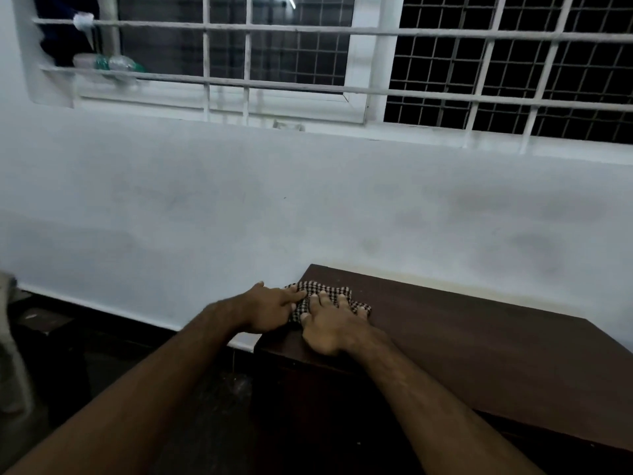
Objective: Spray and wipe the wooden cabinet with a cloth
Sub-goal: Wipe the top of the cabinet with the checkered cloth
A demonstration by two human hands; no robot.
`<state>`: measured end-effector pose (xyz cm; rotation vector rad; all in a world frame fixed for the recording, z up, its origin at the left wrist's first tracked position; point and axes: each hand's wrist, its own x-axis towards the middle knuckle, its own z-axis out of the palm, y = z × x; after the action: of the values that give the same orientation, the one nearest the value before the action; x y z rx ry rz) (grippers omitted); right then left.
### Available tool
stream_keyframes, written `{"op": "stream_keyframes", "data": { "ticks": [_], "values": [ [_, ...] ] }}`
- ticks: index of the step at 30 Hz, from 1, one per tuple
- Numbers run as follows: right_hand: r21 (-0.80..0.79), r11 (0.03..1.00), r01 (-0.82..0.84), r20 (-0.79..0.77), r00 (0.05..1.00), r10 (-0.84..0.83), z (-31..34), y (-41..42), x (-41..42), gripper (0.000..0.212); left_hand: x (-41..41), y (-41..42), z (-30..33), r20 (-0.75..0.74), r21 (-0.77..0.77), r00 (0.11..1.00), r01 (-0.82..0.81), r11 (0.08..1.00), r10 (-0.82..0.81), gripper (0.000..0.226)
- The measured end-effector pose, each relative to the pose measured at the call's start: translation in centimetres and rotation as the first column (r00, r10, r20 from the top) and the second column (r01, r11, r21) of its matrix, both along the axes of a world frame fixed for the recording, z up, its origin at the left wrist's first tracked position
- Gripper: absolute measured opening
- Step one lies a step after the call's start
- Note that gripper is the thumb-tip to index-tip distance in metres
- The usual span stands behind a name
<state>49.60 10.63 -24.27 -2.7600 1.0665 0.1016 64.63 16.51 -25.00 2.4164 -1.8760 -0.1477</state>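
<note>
Cabinet: We see the dark wooden cabinet (479, 354) filling the lower right of the frame, its top running back to the white wall (239, 207). Its near left corner sits at lower centre.

Cloth: A black-and-white checked cloth (320, 293) lies bunched on the cabinet top, at the top's left edge near the back corner, just below the middle of the frame.

Right hand: Our right hand (334, 325) lies palm down on the cloth, fingers spread and fairly straight, pressing it flat against the wood. The fingertips (362, 309) reach over the cloth's far right edge.

Left hand: Our left hand (270, 308) comes in from the lower left and touches the cloth's left side at the cabinet's edge. One finger stretches out onto the fabric; we cannot tell whether the other fingers curl round the cloth's edge or only rest beside it.

Arms: Both bare forearms rise from the bottom edge of the frame toward the centre.

Window: A white barred window (342, 60) spans the top of the frame, dark outside. Behind the bars in the upper left sit some clear plastic containers (113, 63), too blurred to make out.

Floor: A dark floor (205, 389) shows in the lower left, beside the cabinet.
</note>
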Motion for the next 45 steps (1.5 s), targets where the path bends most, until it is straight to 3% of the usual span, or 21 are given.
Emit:
{"op": "stream_keyframes", "data": {
  "ticks": [4,13,23,28,32,45],
  "values": [
    [0.000,1.000,0.008,-0.006,1.000,-0.008,-0.4,-3.7,1.0,0.064,1.2,-3.6,0.0,0.069,0.033,0.998,-0.006,0.999,0.004,0.053],
    [-0.048,0.997,0.060,-0.009,0.998,-0.060,-0.8,-13.6,3.6,0.065,3.5,-14.1,0.9,0.059,0.054,0.998,-0.014,0.998,0.010,0.055],
    [-0.064,0.992,0.108,-0.098,0.989,-0.114,-0.6,-13.9,4.7,0.068,3.5,-14.2,1.2,-0.025,0.070,0.999,0.025,0.997,-0.023,0.058],
    [-0.310,0.951,-0.001,-0.111,0.993,-0.035,-0.3,-12.8,3.1,0.062,2.8,-13.2,2.2,0.110,0.120,0.992,0.049,0.992,-0.062,0.056],
    [-0.137,0.989,0.052,-0.081,0.995,-0.064,-1.2,-16.5,5.0,0.072,3.2,-14.9,1.4,0.050,0.066,0.999,0.017,0.998,-0.021,0.055],
    [-0.030,0.991,0.128,-0.034,0.991,-0.129,-1.4,-13.2,3.7,0.069,2.3,-12.3,0.4,-0.035,0.010,0.999,0.039,0.999,-0.039,0.053]
  ]
}}
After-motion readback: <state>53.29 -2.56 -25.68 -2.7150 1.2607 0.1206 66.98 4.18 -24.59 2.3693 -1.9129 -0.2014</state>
